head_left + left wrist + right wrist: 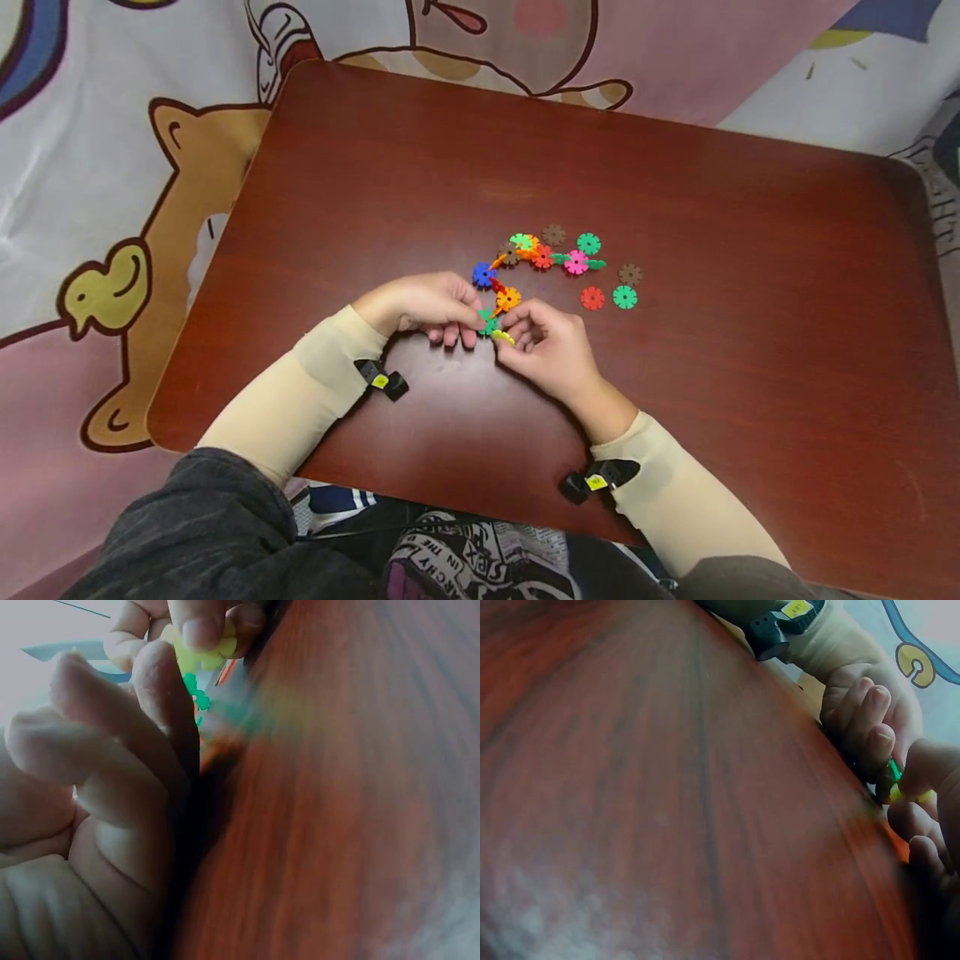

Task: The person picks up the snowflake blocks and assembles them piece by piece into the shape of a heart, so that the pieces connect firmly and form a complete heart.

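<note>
A curved chain of notched plastic discs lies on the table; its near end is a green disc below an orange disc. My left hand pinches that green disc between thumb and fingers. From the other side, my right hand pinches a yellow disc against the green one's lower edge. In the left wrist view the yellow disc shows between the right fingertips. Whether its notch is seated in the green disc cannot be told. A blue disc marks the chain's left bend.
Loose discs lie right of the chain: a red disc, a green disc, brown discs and another green disc. The brown table has rounded corners, and a cartoon-print cloth hangs behind it.
</note>
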The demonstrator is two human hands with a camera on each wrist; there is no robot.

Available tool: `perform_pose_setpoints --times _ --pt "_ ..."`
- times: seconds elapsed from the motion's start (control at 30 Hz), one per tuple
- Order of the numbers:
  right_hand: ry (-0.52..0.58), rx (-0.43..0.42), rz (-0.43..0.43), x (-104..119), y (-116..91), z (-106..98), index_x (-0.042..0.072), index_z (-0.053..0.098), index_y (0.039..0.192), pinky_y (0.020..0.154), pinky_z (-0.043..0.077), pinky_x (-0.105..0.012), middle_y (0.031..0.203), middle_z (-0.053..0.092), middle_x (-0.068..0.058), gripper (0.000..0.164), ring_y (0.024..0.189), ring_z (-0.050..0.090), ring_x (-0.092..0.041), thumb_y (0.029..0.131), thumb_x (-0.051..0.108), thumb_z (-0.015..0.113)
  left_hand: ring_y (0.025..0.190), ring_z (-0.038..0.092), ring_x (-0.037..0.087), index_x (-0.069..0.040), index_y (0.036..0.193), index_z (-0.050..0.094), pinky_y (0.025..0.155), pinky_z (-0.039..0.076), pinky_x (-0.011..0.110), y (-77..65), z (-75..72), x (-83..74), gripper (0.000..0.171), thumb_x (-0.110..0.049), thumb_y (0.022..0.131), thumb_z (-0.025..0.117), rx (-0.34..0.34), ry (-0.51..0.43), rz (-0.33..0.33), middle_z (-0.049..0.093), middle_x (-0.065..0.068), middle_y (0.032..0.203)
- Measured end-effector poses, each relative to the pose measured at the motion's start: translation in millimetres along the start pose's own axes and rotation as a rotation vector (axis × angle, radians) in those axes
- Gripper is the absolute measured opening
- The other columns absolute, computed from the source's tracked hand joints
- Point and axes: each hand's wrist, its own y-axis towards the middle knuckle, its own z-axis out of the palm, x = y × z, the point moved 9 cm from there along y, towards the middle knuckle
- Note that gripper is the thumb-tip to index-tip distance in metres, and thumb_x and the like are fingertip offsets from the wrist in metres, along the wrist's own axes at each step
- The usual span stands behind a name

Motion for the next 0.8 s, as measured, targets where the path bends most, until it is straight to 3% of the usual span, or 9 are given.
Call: perform_pose_setpoints --times 0.27,0.63,0.8 --pt "-0.040 0.007 -0.011 -2.5 1.0 3.3 0.004 0.073 0.094 0.056 0.058 -0.021 0.074 0.073 0.003 0.023 0.061 0.069 -0.011 0.076 -0.004 0.085 0.048 0.059 0.007 0.002 0.096 0.065 0.039 0.043 0.017 0.7 2.3 3.2 0.012 -0.006 0.105 0.061 0.002 -0.008 -0.007 0.073 0.010 0.076" --pt "-0.062 0.024 -0.014 -0.4 0.5 3.7 0.004 0.073 0.096 0.056 0.057 -0.020 0.074 0.073 0.003 0.024 0.061 0.069 -0.010 0.076 -0.003 0.086 0.047 0.061 0.008 0.002 0.096 0.063 0.038 0.044 0.019 0.8 9.2 4.2 0.020 -0.008 0.109 0.053 0.075 0.064 -0.004 0.070 0.010 0.072" --pt "-0.057 0.024 -0.008 -0.6 1.6 3.1 0.004 0.073 0.096 0.056 0.057 -0.019 0.075 0.074 0.003 0.024 0.062 0.070 -0.009 0.077 -0.002 0.087 0.049 0.061 0.008 0.000 0.096 0.065 0.039 0.045 0.019 1.9 9.9 0.7 0.021 -0.012 0.110 0.055 0.079 0.158 0.030 0.072 0.010 0.075"
